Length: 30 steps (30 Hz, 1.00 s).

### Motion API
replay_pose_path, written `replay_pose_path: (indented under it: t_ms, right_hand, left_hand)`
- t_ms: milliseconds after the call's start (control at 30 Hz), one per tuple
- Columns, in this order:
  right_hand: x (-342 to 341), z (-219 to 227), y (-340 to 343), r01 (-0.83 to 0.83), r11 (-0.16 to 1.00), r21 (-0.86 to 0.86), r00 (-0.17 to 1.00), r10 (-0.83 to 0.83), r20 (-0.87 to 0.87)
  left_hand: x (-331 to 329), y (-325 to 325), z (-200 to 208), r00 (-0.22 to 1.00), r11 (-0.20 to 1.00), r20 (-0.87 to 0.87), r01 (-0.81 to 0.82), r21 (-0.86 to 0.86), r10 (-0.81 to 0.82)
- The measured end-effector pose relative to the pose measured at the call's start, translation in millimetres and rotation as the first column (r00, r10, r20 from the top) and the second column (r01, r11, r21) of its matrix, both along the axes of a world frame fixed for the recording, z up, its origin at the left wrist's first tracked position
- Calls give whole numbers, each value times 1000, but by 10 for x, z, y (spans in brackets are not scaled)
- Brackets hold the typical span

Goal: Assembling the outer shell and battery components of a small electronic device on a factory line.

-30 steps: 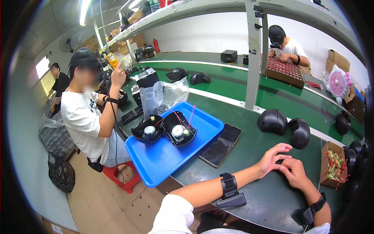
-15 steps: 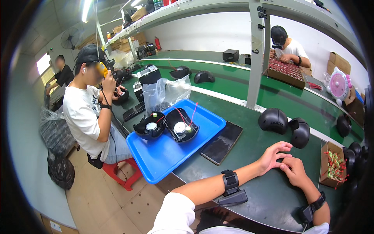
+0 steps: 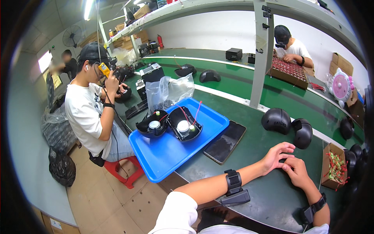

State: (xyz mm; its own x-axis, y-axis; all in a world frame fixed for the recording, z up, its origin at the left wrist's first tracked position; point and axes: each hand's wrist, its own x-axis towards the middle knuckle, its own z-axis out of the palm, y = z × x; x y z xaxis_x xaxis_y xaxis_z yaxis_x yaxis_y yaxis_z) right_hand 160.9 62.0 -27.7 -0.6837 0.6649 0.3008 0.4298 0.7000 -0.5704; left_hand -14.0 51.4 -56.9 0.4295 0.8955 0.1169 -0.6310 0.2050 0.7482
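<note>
My left hand (image 3: pixel 274 158) is over the green bench, its fingers loosely bent and apart, with nothing seen in it. My right hand (image 3: pixel 297 171) meets it at the fingertips, its thumb against my left fingers. Its own fingers are bent and partly hidden, and no object shows there. Just beyond both hands lie two rounded black plastic shells, one (image 3: pixel 276 120) on the left and one (image 3: pixel 302 133) closer to my fingers. Right of my right hand stands a small cardboard box (image 3: pixel 329 180) of green parts with red wires. A black phone (image 3: pixel 224 142) lies left of my hands.
A blue tray (image 3: pixel 159 165) holds two opened black housings (image 3: pixel 184 123) with round silver parts and red wires. Clear plastic bags (image 3: pixel 157 93) lie behind it. A co-worker (image 3: pixel 87 105) sits at left holding a yellow device; another (image 3: pixel 292 46) works beyond the metal post (image 3: pixel 258 58).
The view has shifted slightly, so most things sit a little further right. My hands keep the same pose. A person in the far left background has moved.
</note>
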Motion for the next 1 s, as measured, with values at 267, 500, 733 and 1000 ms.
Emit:
replay_pose_path:
  t_ms: [267,500,733,1000]
  right_hand:
    - [-9,13,-3,-6,1000,17,1000,5,9]
    - [-25,50,-36,-7,1000,16,1000,7,2]
    - [4,19,-1,-9,1000,7,1000,9,4]
    - [-12,-7,11,-34,999,36,999,35,-20]
  left_hand:
    - [-12,10,0,1000,1000,-10,-3,-5,3]
    - [-24,-2,-5,1000,1000,7,14,5,-14]
    - [-10,18,-3,1000,1000,2,21,4,-21]
    - [-27,15,-15,1000,1000,-18,21,-3,-21]
